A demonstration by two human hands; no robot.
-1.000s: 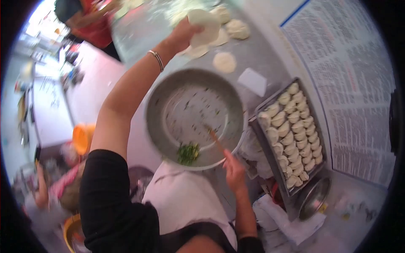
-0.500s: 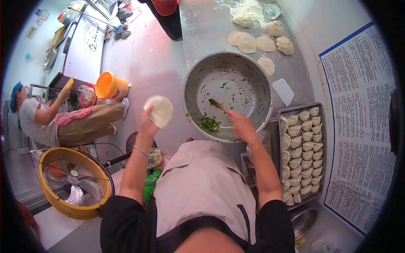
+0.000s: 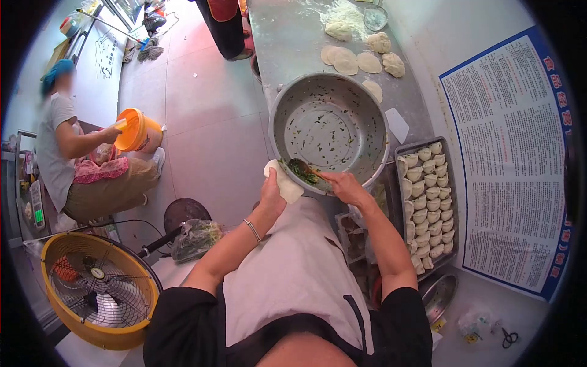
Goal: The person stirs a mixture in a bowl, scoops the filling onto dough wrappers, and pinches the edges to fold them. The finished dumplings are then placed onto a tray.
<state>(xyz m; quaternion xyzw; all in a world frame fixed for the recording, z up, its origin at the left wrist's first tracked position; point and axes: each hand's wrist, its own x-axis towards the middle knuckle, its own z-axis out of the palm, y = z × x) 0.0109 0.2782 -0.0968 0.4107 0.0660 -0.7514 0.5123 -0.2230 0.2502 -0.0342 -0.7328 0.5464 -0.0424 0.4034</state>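
My left hand holds a round, pale dumpling wrapper, partly bent over, against the near left rim of a large metal basin. In my right hand is a wooden-handled spoon, its dark bowl down in the chopped green filling at the basin's near side. The wrapper is right beside the filling. Scraps of green cling to the basin's wall and floor.
To the right stands a tray with rows of folded dumplings. Wrappers, dough lumps, flour and a white scraper lie on the metal table. At left are a yellow fan and a seated person.
My left hand has brought the wrapper rightward and down to the basin's rim. The spoon has moved down into the filling. The seated person's hand has lowered toward the orange bucket.
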